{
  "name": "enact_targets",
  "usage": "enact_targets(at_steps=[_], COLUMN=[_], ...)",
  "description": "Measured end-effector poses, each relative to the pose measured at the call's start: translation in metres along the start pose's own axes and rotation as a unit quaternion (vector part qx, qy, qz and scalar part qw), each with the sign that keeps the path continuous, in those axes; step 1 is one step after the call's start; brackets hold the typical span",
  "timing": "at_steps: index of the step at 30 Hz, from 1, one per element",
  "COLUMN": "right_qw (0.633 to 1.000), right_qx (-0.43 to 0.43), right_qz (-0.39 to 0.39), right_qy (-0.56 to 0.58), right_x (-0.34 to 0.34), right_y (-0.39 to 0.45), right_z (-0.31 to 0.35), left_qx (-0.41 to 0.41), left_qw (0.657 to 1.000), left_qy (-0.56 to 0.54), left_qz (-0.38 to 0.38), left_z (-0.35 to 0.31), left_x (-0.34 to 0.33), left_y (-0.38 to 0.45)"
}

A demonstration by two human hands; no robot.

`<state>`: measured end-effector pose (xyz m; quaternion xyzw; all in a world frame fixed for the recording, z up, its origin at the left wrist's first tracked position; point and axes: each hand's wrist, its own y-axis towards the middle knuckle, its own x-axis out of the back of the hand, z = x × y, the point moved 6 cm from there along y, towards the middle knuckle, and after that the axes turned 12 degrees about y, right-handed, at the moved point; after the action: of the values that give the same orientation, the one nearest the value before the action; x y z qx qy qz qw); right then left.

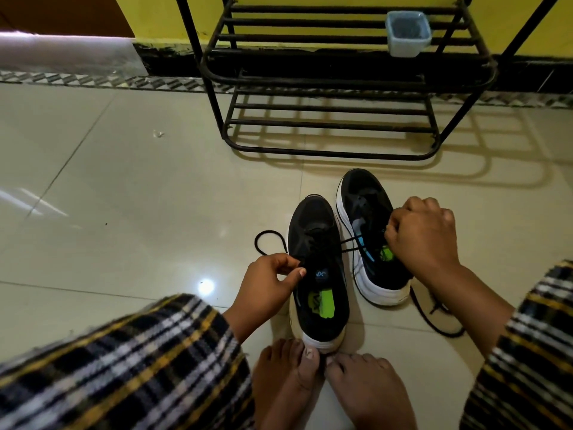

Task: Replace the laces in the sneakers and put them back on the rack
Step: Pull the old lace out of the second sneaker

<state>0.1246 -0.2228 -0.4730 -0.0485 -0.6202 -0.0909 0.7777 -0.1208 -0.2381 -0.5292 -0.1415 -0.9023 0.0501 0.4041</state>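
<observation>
We hold the near sneaker [317, 274] on the floor just short of the rack [341, 76], our left hand [269, 287] pinching one end of its black lace [269, 243] and our right hand [423, 235] clenched on the other end, drawn taut across the second sneaker [372, 231]. Uneven pull risks dragging one end back through an eyelet, and the taut span can tip or shift the second sneaker. A loose lace [434, 318] beside our right forearm can snag.

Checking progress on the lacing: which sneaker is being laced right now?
The left sneaker, nearer the bare feet; both hands pull its lace ends. The right sneaker looks unlaced.
</observation>
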Motion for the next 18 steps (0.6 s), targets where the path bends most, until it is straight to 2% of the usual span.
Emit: enact_targets(at_steps=[5, 8, 11, 15, 18], right_qw=[0.999, 0.999, 0.996, 0.982, 0.976], right_qx=[-0.025, -0.021, 0.061, 0.170, 0.198], right_qz=[0.023, -0.008, -0.055, 0.006, 0.028], right_qy=[0.009, 0.037, 0.040, 0.078, 0.083], right_x=[-0.006, -0.001, 0.005, -0.023, -0.035], right_y=[0.001, 0.000, -0.011, -0.048, -0.056], right_z=[-0.005, 0.002, 0.032, 0.087, 0.099], left_qx=[0.006, 0.010, 0.008, 0.010, 0.010], left_qw=[1.000, 1.000, 1.000, 1.000, 1.000], left_qy=[0.002, 0.002, 0.004, 0.002, -0.001], left_qz=[0.001, -0.002, 0.001, 0.003, 0.008], left_z=[0.001, 0.001, 0.001, 0.000, 0.000], left_x=[-0.001, -0.001, -0.002, -0.002, -0.002], left_y=[0.001, 0.001, 0.000, -0.001, -0.001])
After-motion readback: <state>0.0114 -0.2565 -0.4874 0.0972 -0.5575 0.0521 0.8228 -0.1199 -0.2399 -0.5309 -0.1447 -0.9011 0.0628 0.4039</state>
